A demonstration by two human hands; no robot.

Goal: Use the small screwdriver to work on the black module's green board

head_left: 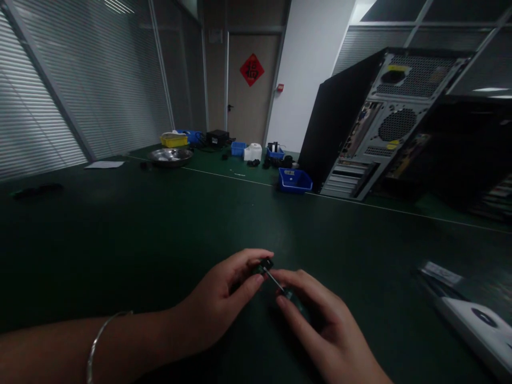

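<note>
I can see the right hand [328, 330] curled around a screwdriver [295, 300], its tip meeting a small black piece [266, 263]. The left hand [222, 298] pinches that piece, nearly closed, toward the bench's [200, 213] near edge. A shiny bowl [170, 157] sits toward the far left corner.

Beyond the dim green table [160, 224], blinds [116, 80] cover the glazed partition on the left, a closed wooden door [248, 117] bears a red diamond sign [252, 70], and a pale wall [306, 64] stands beside it under weak light.
</note>
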